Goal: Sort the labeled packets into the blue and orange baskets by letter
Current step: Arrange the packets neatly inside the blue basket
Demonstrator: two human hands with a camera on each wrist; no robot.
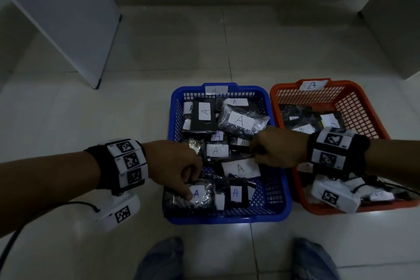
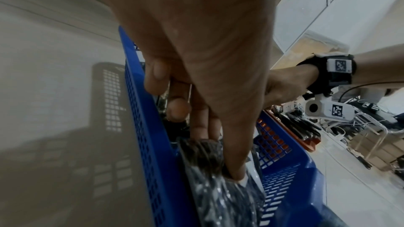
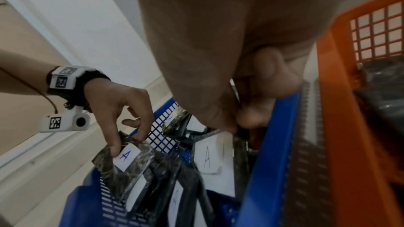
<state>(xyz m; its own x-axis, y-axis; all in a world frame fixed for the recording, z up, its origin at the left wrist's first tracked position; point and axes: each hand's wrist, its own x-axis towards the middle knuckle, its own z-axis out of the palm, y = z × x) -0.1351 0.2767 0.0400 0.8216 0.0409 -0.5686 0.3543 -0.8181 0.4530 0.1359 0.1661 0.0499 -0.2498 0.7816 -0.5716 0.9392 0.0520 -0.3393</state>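
Note:
The blue basket point(image 1: 227, 217), tagged A, stands on the floor and holds several dark packets with white A labels. To its right the orange basket point(image 1: 288, 86), tagged B, holds several dark packets. My left hand point(image 1: 189, 188) is at the blue basket's near left corner. Its thumb and fingers pinch a shiny packet point(image 1: 202, 195) labelled A, also seen in the right wrist view point(image 3: 129, 161). My right hand point(image 1: 254, 153) reaches over the blue basket's right side. It pinches the edge of a packet with a large A label point(image 1: 241, 168), whose label point(image 3: 207, 158) hangs below the fingers.
The baskets stand side by side, touching, on a pale tiled floor. A white cabinet panel point(image 1: 68, 29) stands at the far left and white furniture point(image 1: 391, 29) at the far right. My knees in blue jeans point(image 1: 163, 257) are just before the blue basket.

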